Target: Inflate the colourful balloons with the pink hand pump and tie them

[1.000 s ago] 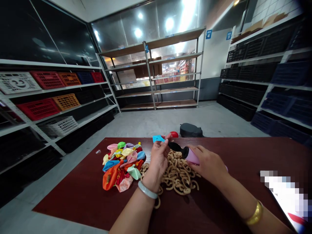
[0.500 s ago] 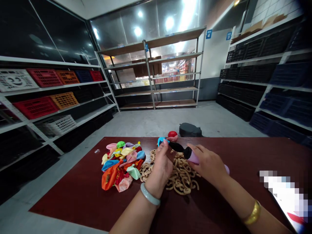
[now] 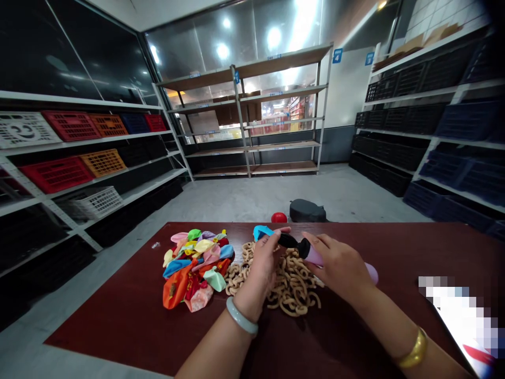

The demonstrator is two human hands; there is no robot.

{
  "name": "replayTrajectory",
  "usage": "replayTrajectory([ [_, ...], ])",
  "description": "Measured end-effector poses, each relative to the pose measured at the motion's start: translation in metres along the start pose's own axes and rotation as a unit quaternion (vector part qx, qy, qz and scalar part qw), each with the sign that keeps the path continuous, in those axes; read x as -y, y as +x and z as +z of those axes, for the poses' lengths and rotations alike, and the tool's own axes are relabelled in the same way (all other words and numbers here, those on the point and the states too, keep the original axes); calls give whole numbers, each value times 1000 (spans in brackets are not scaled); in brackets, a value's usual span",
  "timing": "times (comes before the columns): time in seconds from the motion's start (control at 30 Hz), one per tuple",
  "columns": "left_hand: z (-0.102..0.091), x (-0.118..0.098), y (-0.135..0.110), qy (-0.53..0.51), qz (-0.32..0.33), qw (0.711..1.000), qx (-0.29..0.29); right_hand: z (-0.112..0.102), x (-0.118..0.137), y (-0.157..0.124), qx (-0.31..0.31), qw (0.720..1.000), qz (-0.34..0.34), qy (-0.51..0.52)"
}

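Observation:
My left hand [image 3: 265, 263], with a pale bangle at the wrist, is closed around a light blue balloon [image 3: 262, 232] at its thumb side. A black, tapering piece [image 3: 289, 240] runs from beside the balloon to a lilac balloon pump [image 3: 313, 256]. My right hand [image 3: 340, 266] grips the lilac body, whose rounded rear end shows behind the wrist. How the balloon meets the black piece is hidden by my left fingers. Below both hands lies a heap of tan curled pieces [image 3: 295, 292]. A pile of mixed limp balloons [image 3: 197, 266] rests to the left.
The dark red table [image 3: 130, 310] spans the foreground. At its right lies a flat, partly blurred white object [image 3: 465, 316]. Past the far edge are a red round object [image 3: 279, 217] and a dark grey bag-like object [image 3: 307, 210]. Shelves with crates [image 3: 59, 173] stand on both sides.
The fingers of my left hand have shifted around the black piece, and one now stretches further right. The blue balloon sits slightly further left. More of the pump's rear end shows.

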State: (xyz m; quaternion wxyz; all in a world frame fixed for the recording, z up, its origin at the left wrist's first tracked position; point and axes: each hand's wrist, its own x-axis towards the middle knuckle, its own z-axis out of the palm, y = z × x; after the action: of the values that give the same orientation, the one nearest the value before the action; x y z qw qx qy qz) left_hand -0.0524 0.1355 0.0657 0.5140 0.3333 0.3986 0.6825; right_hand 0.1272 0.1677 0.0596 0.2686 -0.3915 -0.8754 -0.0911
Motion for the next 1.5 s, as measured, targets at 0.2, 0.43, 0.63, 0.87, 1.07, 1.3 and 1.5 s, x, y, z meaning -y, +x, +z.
replayTrajectory([
  [0.2,2,-13,-1,-99,20,995,25,-2,7,1,-7,1000,11,15],
  [0.43,8,-13,-2,-240,-9,970,42,1,16,0,6,1000,3,31],
  [0.63,9,-7,-4,-276,-10,961,-22,16,29,-5,27,997,-31,71],
  [0.87,-39,-59,14,-334,79,937,-66,19,23,-6,58,996,-32,53],
  [1.07,-75,-87,18,-292,151,941,-77,14,-1,-2,84,992,-53,72],
  [1.3,-60,-68,18,-278,125,949,-84,8,3,-3,125,989,-50,68],
  [1.5,-34,-35,18,-311,70,945,-75,7,17,-5,122,990,-29,68],
])
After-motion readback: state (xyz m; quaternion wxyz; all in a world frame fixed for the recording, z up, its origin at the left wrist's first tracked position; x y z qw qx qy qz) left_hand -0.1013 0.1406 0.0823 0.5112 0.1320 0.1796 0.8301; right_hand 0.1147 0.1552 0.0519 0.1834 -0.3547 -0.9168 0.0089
